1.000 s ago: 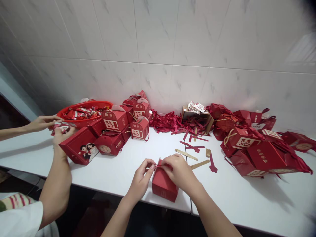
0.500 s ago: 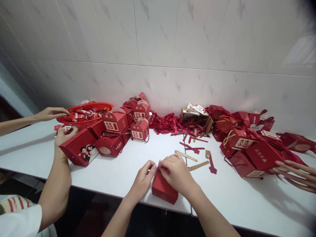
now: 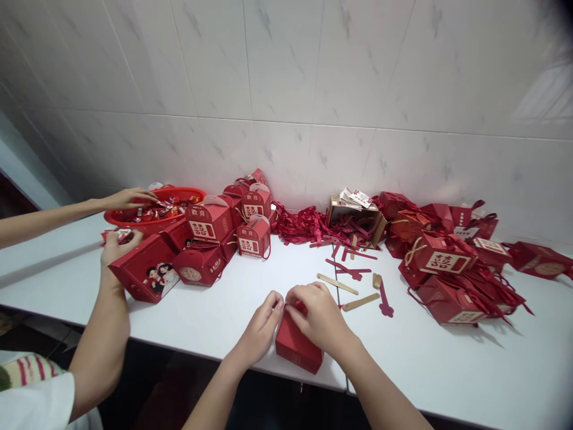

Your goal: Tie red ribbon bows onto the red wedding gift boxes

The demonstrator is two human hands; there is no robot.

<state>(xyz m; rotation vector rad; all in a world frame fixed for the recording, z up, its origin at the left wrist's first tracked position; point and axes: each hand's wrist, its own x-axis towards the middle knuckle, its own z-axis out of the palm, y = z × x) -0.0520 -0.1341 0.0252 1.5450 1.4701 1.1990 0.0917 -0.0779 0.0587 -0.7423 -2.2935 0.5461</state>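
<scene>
A red paper gift box point(image 3: 299, 348) rests on its side near the table's front edge. At its far left corner my left hand point(image 3: 260, 327) is closed, thumb and fingertips pinching at the edge. My right hand point(image 3: 320, 313) reaches over the box from the right, its fingers curled and closed on the far end. The fingertips of both hands almost meet there, and what lies between them is hidden. Just beyond my right hand are loose gold strips point(image 3: 360, 301) and a dark red strip with a flower-shaped end point(image 3: 385, 304).
On the left, a co-worker's hand point(image 3: 134, 198) is over a red basin point(image 3: 197, 192) of wrapped sweets; another hand point(image 3: 119, 245) holds sweets by an open red box point(image 3: 138, 272). Finished-looking boxes point(image 3: 210, 221), red ribbons point(image 3: 304, 226), a cardboard box point(image 3: 380, 224) and piled boxes point(image 3: 443, 260) line the back.
The co-worker's hand at the basin has moved right, over the sweets. On the right, another person's hand and a red box by it have left the view. My hands barely moved.
</scene>
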